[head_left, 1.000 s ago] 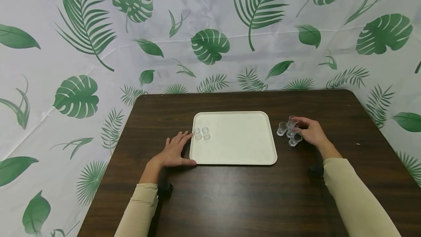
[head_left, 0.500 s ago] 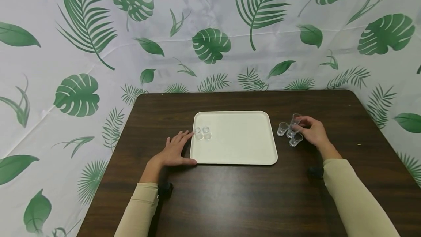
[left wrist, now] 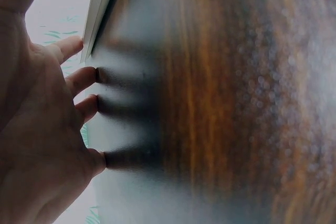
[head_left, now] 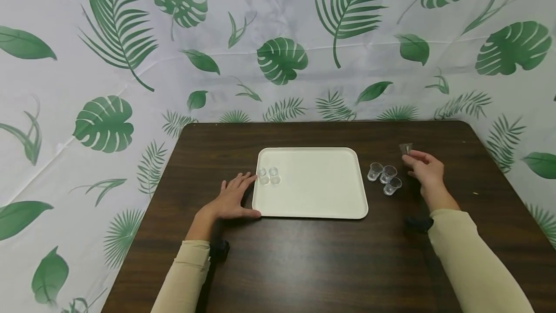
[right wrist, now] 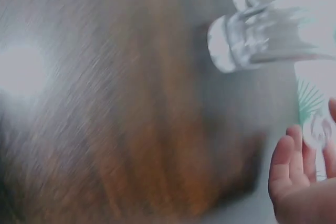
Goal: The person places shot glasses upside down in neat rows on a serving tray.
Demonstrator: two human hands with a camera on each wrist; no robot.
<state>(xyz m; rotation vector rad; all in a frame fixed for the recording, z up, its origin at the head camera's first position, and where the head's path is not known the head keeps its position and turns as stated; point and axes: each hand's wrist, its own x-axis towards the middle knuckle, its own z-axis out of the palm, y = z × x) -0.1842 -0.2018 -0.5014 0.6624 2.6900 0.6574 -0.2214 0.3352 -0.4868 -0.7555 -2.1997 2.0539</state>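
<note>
My left hand point(head_left: 232, 199) lies spread at the near-left corner of a cream tray point(head_left: 312, 182), thumb and a fingertip at its rim. In the left wrist view the fingers point(left wrist: 81, 80) reach down to the table beside the tray. Two small clear shot glasses point(head_left: 274, 176) stand side by side on the tray's left part. My right hand point(head_left: 427, 172) pinches another clear shot glass point(head_left: 406, 149) above the table, right of the tray. Three more clear shot glasses point(head_left: 388, 174) stand close together between the tray and that hand; two show blurred in the right wrist view.
The dark wood-grain table point(head_left: 304, 260) carries everything. Behind it hangs a white cloth point(head_left: 243, 76) printed with green leaves. A tiny pale speck point(head_left: 475, 193) lies on the table at the right.
My right hand has lifted one shot glass out of the cluster and carried it right and slightly back, away from the others. The left hand and tray stay put.
</note>
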